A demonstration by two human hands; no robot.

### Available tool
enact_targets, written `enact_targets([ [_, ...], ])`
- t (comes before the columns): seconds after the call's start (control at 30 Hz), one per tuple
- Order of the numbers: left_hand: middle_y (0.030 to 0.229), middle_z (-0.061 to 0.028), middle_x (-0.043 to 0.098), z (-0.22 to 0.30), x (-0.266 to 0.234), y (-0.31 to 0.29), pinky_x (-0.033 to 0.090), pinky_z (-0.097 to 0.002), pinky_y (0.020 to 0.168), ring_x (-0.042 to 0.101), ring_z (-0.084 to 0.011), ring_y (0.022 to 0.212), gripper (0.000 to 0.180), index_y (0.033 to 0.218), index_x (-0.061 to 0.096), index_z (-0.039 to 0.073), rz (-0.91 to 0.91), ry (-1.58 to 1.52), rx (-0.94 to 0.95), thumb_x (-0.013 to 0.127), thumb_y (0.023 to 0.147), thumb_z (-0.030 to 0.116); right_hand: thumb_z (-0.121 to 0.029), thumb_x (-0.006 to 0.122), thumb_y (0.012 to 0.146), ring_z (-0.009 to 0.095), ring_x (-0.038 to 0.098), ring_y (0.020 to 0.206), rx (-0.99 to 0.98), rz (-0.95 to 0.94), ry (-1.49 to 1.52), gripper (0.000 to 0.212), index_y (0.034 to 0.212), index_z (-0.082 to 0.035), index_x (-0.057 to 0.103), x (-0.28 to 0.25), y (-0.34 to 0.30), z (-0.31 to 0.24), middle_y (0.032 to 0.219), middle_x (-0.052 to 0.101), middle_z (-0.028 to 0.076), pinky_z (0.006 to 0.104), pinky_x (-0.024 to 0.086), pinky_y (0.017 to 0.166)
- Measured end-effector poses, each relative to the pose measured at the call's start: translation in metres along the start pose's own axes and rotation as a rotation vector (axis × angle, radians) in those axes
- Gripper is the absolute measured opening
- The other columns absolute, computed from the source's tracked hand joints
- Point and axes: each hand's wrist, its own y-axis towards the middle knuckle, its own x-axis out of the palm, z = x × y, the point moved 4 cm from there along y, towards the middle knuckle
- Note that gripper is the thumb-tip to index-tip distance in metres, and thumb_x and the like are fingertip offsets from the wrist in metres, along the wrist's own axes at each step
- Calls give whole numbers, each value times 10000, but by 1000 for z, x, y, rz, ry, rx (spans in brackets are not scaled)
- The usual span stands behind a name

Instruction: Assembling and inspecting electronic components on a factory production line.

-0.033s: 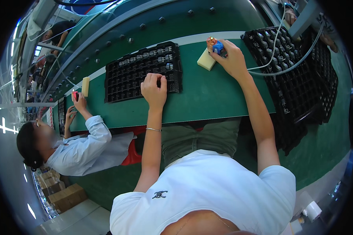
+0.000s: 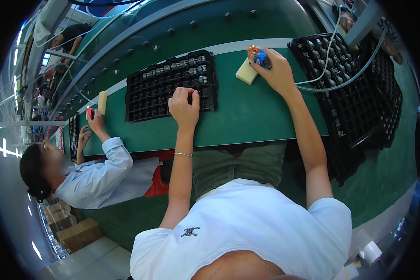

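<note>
My right hand (image 2: 278,72) is closed around a small piece with a blue body and a shiny copper-orange top (image 2: 258,56). This piece is held just above a pale yellow sponge-like block (image 2: 246,71); whether the two touch I cannot tell. My left hand (image 2: 185,108) rests by the near right side of a black compartment tray (image 2: 147,100), its fingers curled together. Anything between those fingers is too small or hidden to make out. Silvery parts sit in the tray's far rows, while many nearer pockets look dark.
Stacked black trays (image 2: 354,107) with metal parts overhang the bench's right end, crossed by a pale hose (image 2: 331,88). Small dark parts sit along the green strip (image 2: 210,30) beyond. At left, a co-worker (image 2: 98,172) holds a red piece beside another yellow block (image 2: 102,102).
</note>
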Motion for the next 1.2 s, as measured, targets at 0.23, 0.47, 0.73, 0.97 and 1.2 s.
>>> enact_targets([
  [0.23,778,-43,585,-1,2,6,394,-342,641,583,-221,700,98,777,612,82,31,-14,5,649,822,161,-250,750,788,241,640,808,28,-6,49,456,1159,-16,625,-3,9,-4,975,658,121,314,514,710],
  [0.47,737,-65,569,-6,-9,6,381,-392,603,568,-266,678,83,734,602,99,74,-9,17,659,766,151,-224,737,781,149,616,799,52,-47,71,453,1151,10,620,6,17,-10,897,653,128,307,511,739],
  [0.73,764,-78,522,3,-13,-4,387,-403,640,548,-272,736,151,719,556,96,125,-54,25,669,738,193,-194,662,777,166,623,865,-49,-12,83,513,1248,-2,597,42,95,50,936,668,131,311,483,808],
  [0.97,797,-79,532,5,-17,-2,385,-395,660,558,-271,772,175,781,556,76,70,-60,-41,669,763,209,-283,658,799,378,643,1027,-15,-109,-151,576,1266,41,567,101,167,79,1090,665,240,408,481,921],
  [1.2,842,-103,567,9,-9,19,430,-400,725,574,-278,836,263,873,566,58,-84,69,-34,689,764,263,-287,658,789,396,632,1035,-32,-119,-230,590,1267,46,563,87,161,42,1105,646,268,420,484,911],
])
